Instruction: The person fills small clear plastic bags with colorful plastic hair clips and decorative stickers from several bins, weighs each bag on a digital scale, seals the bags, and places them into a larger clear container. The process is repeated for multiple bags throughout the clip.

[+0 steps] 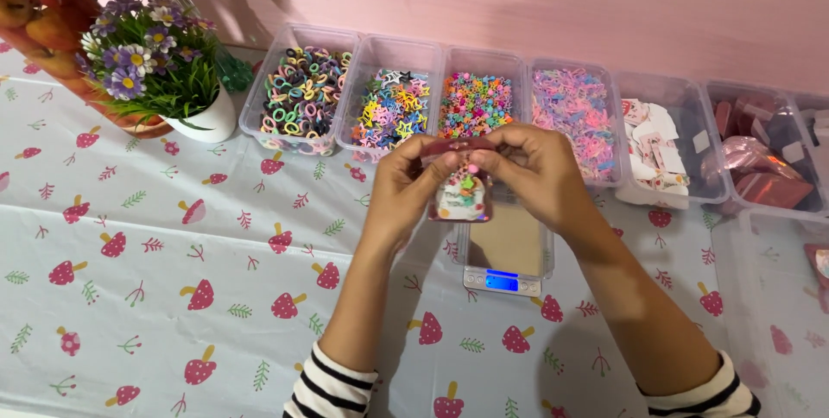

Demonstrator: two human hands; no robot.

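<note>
Striped sleeves lie nearest the camera, and from them two bare forearms reach up over the worktop. The left hand and the right hand meet above a small scale, both closed in a pinch on the top edge of a small clear bag. The bag hangs upright between them, just over the scale's platform but apart from it, with small coloured pieces and a white card showing through the plastic. Whether the strip along the top is fully pressed shut cannot be told.

To do this step well, the person would likely keep the bag upright so the pieces stay at the bottom, hold the top strip flat and level between thumbs and forefingers, and work the pressure along the whole edge rather than at one spot. Keeping the bag over the scale means anything that slips out lands close by.

Behind the hands runs a row of clear bins: one with hair ties, one with star clips, one with small bright clips, one with pink and blue clips, one with white cards and one with shiny pink pouches. A pot of purple flowers stands at the far left.
</note>
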